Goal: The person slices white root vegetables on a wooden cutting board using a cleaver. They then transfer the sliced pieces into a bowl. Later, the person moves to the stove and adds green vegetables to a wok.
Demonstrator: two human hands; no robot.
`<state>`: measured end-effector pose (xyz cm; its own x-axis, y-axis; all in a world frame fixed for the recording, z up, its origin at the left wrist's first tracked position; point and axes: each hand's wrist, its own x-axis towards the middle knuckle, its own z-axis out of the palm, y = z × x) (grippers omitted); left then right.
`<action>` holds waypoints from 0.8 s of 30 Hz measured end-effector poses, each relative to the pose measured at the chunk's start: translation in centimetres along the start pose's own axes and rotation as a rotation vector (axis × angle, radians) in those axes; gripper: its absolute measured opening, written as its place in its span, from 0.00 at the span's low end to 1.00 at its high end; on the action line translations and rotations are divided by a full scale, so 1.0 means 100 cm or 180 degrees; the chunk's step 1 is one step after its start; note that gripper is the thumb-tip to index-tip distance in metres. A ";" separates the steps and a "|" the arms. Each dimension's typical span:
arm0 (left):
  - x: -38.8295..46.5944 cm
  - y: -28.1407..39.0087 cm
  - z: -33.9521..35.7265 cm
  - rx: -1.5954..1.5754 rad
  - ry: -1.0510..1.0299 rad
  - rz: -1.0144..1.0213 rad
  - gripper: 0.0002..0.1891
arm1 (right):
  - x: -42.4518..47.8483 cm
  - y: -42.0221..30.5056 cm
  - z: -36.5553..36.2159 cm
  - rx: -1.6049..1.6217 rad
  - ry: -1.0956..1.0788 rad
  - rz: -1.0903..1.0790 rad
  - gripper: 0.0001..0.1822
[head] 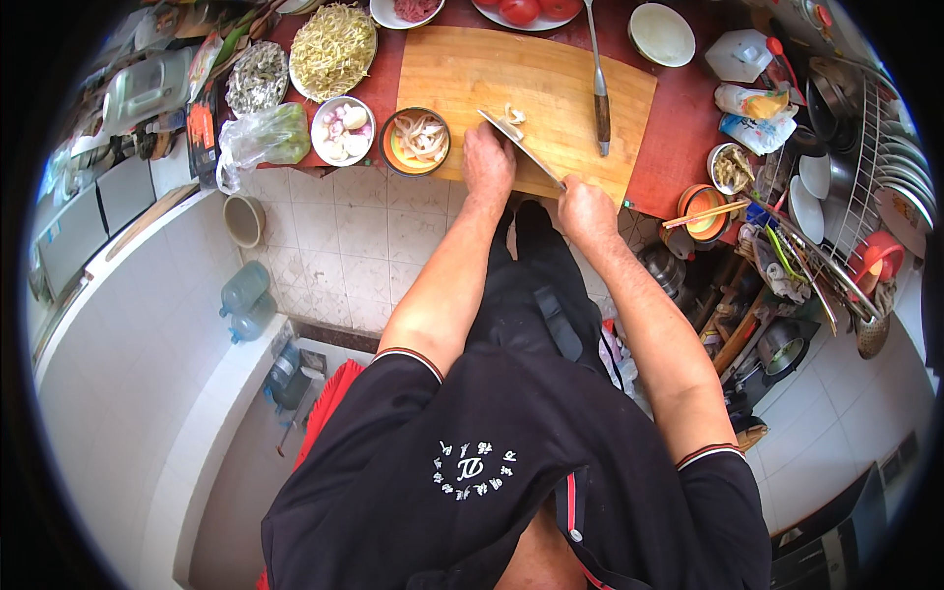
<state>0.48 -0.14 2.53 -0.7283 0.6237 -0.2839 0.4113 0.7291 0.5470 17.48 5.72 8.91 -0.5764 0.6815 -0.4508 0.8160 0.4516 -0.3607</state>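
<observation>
On the wooden cutting board [457, 70], my right hand [588, 210] grips the handle of a kitchen knife [529, 153], its blade slanting up to the left and seen nearly edge-on. Curled close against the blade's left side is my left hand [488, 162]; its fingertips and anything under them are hidden. Some pale cut food pieces [515, 114] lie by the blade, near its tip. A bowl with an orange inside [395, 151] stands at the board's left edge, holding pale sliced strips [422, 133].
A long metal utensil with a wooden handle [602, 110] lies on the board's right side. Left stand a bowl of garlic [344, 133], a plate of bean sprouts [333, 51] and a bagged green vegetable [276, 136]. Chopsticks [704, 214] rest across another bowl [689, 198] at right.
</observation>
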 end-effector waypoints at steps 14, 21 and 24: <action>0.003 -0.002 0.002 0.0002 -0.0027 -0.0013 0.21 | 0.004 -0.006 -0.004 0.0003 -0.0343 0.0230 0.07; 0.006 -0.004 0.007 -0.0194 0.0136 0.0203 0.19 | 0.038 -0.021 0.001 0.0052 -0.0448 0.0108 0.08; 0.013 -0.003 0.004 -0.0226 0.0099 0.0137 0.17 | 0.050 -0.025 -0.002 0.0004 -0.0581 0.0125 0.09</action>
<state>-0.35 0.60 1.65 -0.7280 0.6441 -0.2349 0.4034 0.6794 0.6130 12.52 8.11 7.71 -0.5424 0.5828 -0.6051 0.8380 0.4259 -0.3410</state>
